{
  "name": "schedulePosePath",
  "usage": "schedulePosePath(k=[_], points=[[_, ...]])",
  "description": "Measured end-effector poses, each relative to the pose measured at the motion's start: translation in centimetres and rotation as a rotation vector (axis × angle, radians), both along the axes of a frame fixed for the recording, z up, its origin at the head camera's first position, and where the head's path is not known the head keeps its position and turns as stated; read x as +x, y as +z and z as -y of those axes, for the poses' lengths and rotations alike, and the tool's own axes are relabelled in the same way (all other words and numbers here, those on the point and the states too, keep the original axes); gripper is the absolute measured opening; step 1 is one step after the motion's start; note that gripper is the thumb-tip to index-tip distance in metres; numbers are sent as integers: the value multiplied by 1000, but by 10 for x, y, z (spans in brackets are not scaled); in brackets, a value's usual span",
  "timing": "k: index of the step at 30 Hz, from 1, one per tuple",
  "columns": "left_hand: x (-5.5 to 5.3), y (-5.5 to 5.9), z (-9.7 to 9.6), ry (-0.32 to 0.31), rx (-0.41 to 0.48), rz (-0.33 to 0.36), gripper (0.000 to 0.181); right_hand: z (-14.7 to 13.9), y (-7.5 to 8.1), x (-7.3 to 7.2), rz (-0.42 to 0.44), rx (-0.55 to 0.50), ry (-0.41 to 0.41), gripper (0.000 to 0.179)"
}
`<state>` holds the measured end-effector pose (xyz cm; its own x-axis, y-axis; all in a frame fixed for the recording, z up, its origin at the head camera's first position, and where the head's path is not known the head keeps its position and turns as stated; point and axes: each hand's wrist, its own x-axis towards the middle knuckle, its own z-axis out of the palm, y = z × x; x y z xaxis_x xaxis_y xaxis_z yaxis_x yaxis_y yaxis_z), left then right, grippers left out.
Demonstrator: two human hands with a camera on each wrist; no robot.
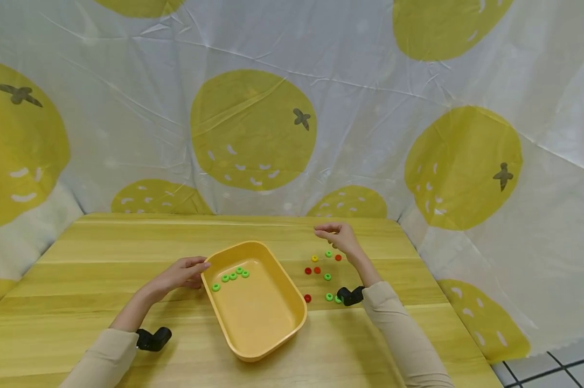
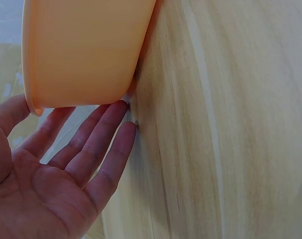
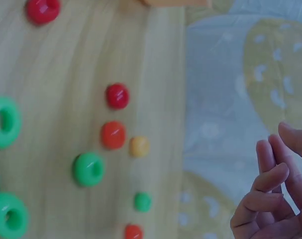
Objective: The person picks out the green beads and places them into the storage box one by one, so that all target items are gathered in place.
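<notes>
One yellow tray (image 1: 258,310), with five green rings (image 1: 226,278) in it. Right of the tray I get five more green rings (image 3: 88,169), going by the right wrist view, plus two red rings (image 1: 308,271), two orange rings (image 1: 317,270) and just one yellow ring (image 1: 314,258). Hands: two, a left hand (image 1: 180,273) and a right hand (image 1: 340,237), one either side of the tray.

Smooth plastic tray (image 1: 263,312); glossy plastic rings (image 3: 11,215); wood-grain table (image 1: 369,350).

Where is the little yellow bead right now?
In the head view, the yellow bead lies on the table, right of the tray, just beyond a red bead and an orange bead.
</notes>
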<state>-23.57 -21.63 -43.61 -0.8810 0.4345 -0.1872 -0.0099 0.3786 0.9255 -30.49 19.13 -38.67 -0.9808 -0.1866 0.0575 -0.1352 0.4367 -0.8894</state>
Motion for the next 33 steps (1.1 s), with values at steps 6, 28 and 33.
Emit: schedulePosePath(k=[6, 28, 33], points=[[-1, -1, 1, -4, 4, 5, 64, -22, -33, -9, -93, 12, -56, 25], [1, -1, 1, -22, 34, 12, 63, -23, -68, -17, -108, 486, -141, 11], [1, -1, 1, -26, 39, 9, 63, -23, -68, -18, -116, 509, -142, 11]])
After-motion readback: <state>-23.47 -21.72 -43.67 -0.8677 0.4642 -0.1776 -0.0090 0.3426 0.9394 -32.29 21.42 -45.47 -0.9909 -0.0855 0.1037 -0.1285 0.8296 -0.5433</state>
